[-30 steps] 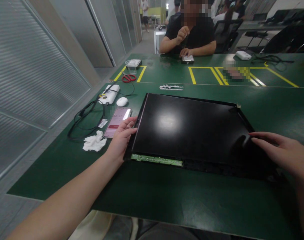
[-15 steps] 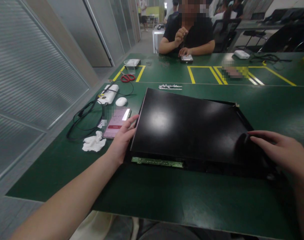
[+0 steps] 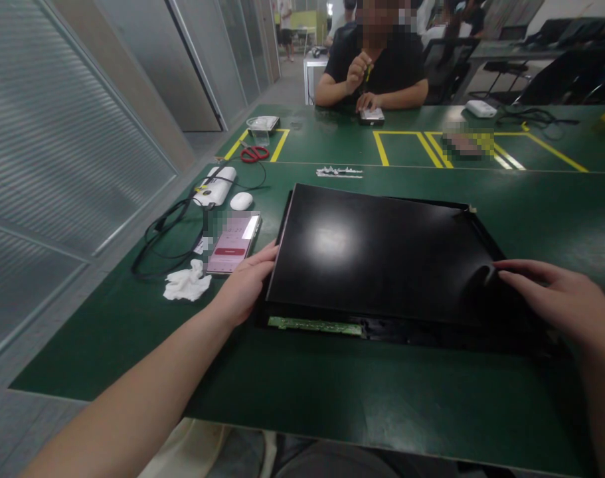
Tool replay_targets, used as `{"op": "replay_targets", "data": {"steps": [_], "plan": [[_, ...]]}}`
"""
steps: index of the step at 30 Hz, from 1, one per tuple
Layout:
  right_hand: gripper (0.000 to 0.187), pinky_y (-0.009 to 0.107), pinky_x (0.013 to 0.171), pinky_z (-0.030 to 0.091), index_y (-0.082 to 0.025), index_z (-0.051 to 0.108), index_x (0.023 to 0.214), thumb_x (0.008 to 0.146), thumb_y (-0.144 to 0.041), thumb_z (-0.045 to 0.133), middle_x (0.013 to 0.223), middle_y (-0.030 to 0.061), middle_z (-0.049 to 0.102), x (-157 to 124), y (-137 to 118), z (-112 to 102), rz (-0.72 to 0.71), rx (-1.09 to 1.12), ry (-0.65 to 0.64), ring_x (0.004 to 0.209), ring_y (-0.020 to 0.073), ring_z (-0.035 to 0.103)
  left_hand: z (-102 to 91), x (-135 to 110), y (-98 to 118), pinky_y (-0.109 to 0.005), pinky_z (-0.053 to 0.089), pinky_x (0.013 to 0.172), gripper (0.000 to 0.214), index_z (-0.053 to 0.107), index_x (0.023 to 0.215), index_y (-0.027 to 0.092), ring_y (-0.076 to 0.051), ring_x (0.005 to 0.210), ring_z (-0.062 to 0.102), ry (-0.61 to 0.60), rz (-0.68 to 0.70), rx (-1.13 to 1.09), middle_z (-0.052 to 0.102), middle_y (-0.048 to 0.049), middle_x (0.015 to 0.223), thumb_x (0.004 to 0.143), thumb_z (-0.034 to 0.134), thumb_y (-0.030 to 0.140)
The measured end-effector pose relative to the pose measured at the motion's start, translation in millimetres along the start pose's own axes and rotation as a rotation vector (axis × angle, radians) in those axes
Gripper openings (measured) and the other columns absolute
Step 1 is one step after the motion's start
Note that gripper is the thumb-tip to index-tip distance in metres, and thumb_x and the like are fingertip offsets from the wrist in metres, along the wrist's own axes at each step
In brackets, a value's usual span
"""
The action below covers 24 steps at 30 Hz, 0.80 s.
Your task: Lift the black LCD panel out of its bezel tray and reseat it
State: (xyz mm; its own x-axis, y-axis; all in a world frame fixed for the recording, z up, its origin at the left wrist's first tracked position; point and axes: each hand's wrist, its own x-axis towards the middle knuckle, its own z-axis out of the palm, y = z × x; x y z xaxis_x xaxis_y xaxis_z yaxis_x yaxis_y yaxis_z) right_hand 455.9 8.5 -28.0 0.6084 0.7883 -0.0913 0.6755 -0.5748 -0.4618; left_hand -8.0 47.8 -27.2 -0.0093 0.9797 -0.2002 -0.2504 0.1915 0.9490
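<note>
head view — black panel, between hands

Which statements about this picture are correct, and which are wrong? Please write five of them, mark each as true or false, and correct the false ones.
1. The left hand is at the left edge of the black panel. True.
2. The right hand rests on the phone. False: it is at the right side of the black panel, and the phone lies near the left hand.
3. A green circuit strip shows along the near side of the black panel. True.
4. The red-handled scissors lie nearer to the person than the crumpled tissue. False: they lie farther away.
5. The white rounded object lies beyond the phone. True.
</note>
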Motion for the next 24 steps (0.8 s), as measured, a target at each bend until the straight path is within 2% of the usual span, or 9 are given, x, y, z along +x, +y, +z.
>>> {"op": "replay_targets", "data": {"steps": [4,7,9,11,14,16,19,22,24], "plan": [[0.053,0.043,0.065,0.052,-0.028,0.082,0.100,0.061,-0.060,0.065,0.082,0.0073,0.078,2,4,1,0.001,0.009,-0.009,0.076,0.0322,0.071,-4.0,1,-1,-0.043,0.063,0.098,0.046,0.088,0.109,0.026,-0.038,0.133,0.070,-0.007,-0.043,0.068,0.083,-0.0068,0.128,0.069,0.075,0.006],[0.050,0.041,0.062,0.051,-0.028,0.083,0.099,0.063,-0.058,0.067,0.082,0.0075,0.078,2,7,3,-0.028,0.027,-0.002,0.075,0.0314,0.071,-4.2,1,2,-0.036,0.060,0.102,0.032,0.089,0.091,0.023,-0.038,0.152,0.052,0.001,-0.024,0.114,0.070,-0.0053,0.152,0.070,0.072,0.007],[0.048,0.041,0.062,0.051,-0.028,0.082,0.098,0.063,-0.057,0.067,0.083,0.0076,0.078,2,6,3,-0.031,0.032,-0.002,0.075,0.0311,0.071,-2.5,0,4,-0.032,0.057,0.105,0.027,0.088,0.085,0.023,-0.037,0.158,0.042,-0.008,-0.003,0.122,0.064,-0.0028,0.159,0.069,0.071,0.008],[0.048,0.042,0.063,0.052,-0.028,0.082,0.099,0.063,-0.056,0.067,0.084,0.0075,0.078,1,4,2,-0.017,0.031,-0.006,0.075,0.0315,0.071,0.7,0,6,-0.034,0.058,0.105,0.027,0.088,0.087,0.023,-0.036,0.156,0.046,-0.024,-0.008,0.053,0.068,-0.0043,0.154,0.070,0.071,0.010],[0.050,0.044,0.064,0.052,-0.028,0.082,0.101,0.063,-0.057,0.066,0.086,0.0082,0.078,-1,0,0,0.004,0.018,-0.019,0.077,0.0328,0.071,5.5,-3,10,-0.044,0.059,0.106,0.030,0.087,0.101,0.021,-0.038,0.144,0.059,-0.068,-0.053,-0.093,0.074,-0.0086,0.143,0.075,0.072,0.017],[0.052,0.045,0.066,0.052,-0.028,0.082,0.102,0.063,-0.058,0.066,0.087,0.0086,0.078,-2,-3,-1,0.005,0.010,-0.025,0.078,0.0334,0.071,6.7,-6,11,-0.046,0.056,0.111,0.027,0.087,0.101,0.018,-0.040,0.144,0.058,-0.113,-0.001,-0.080,0.073,-0.0111,0.144,0.076,0.077,0.023],[0.052,0.045,0.068,0.052,-0.029,0.082,0.102,0.063,-0.058,0.065,0.086,0.0081,0.078,-3,-3,-1,-0.004,0.006,-0.024,0.079,0.0335,0.071,5.2,-12,11,-0.044,0.052,0.115,0.028,0.087,0.097,0.018,-0.042,0.147,0.055,-0.176,0.126,0.022,0.073,-0.0123,0.144,0.070,0.089,0.024],[0.051,0.046,0.069,0.053,-0.029,0.081,0.102,0.064,-0.058,0.066,0.085,0.0079,0.078,1,3,2,-0.023,0.006,-0.010,0.078,0.0332,0.072,4.0,-16,11,-0.046,0.055,0.111,0.037,0.087,0.105,0.020,-0.043,0.139,0.062,-0.227,0.105,0.001,0.077,-0.0108,0.137,0.069,0.093,0.023],[0.053,0.047,0.074,0.055,-0.028,0.080,0.106,0.065,-0.058,0.067,0.093,0.0085,0.080,5,9,5,-0.055,0.020,0.012,0.082,0.0333,0.073,4.5,-17,12,-0.045,0.056,0.109,0.038,0.087,0.107,0.020,-0.042,0.135,0.066,-0.244,0.098,-0.019,0.077,-0.0101,0.137,0.070,0.093,0.025]]}}
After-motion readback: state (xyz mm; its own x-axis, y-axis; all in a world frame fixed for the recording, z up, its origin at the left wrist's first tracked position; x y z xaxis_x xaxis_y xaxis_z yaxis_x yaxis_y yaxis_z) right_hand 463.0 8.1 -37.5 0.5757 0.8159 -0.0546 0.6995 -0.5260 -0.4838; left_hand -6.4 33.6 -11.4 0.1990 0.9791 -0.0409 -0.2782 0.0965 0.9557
